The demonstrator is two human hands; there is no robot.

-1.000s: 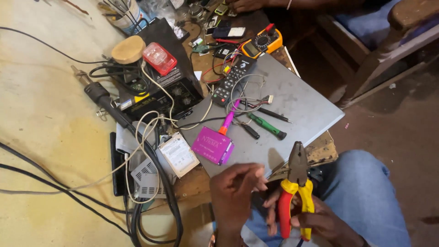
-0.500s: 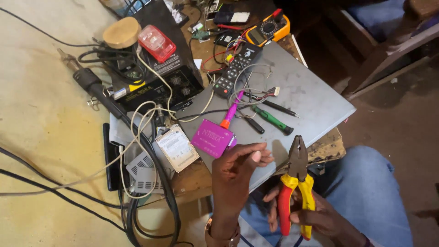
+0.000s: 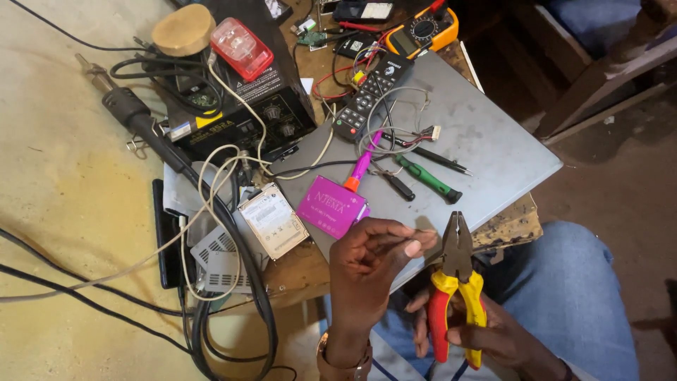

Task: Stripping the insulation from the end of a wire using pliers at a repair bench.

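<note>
1. Cluttered and low, the wooden worktop [image 3: 508, 229] stood on a dusty concrete floor [image 3: 63, 212], with dark wooden furniture off beyond the right hand.
2. A grey laptop lid [image 3: 486, 148] covered most of the worktop, lying just ahead of the fingers; on it lay a green-handled screwdriver [image 3: 427, 178], a pink-handled tool [image 3: 361, 166] and a black remote control [image 3: 371, 95].
3. Further from the fingers sat a black soldering station [image 3: 247, 106], an orange multimeter [image 3: 423, 32] and a tangle of cables [image 3: 211, 233].
4. The left hand [image 3: 370, 264] was raised over the lap, thumb and forefinger [image 3: 416, 247] pinched together on something too thin to make out, perhaps a fine wire.
5. The right hand [image 3: 486, 331] was wrapped around the red-and-yellow pliers [image 3: 457, 282], held upright just beside the pinched fingers, jaws closed and gripping nothing.
6. It looked like the moment of bringing the piece to the tool; the next move would seem to need the jaws opened and the pinched end guided steadily between them.
</note>
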